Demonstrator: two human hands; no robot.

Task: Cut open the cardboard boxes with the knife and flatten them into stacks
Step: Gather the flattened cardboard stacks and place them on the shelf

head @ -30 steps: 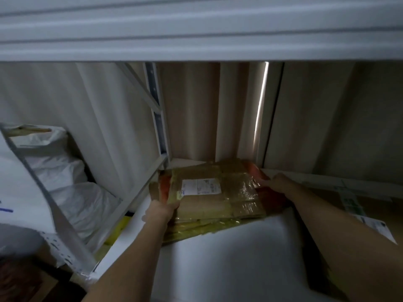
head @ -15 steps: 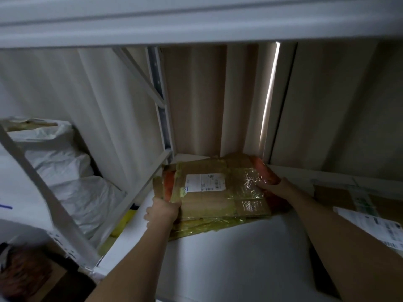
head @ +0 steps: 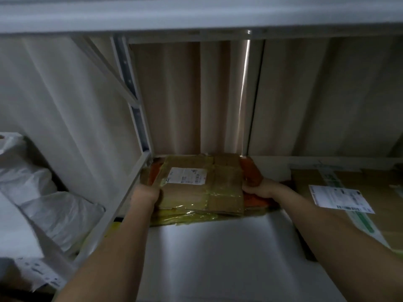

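The flattened cardboard lies at the back of the shelf, at twelve o'clock — long axis running nine to three. Left hand grips its nine o'clock edge, right hand its three o'clock edge — both equally near.

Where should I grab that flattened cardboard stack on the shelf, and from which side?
Take the cardboard stack by its two short side edges, one hand on each, reaching in from the open front of the shelf. It lies flat and wide against the back, so the sides are the free edges. The left hand and right hand grip it there.
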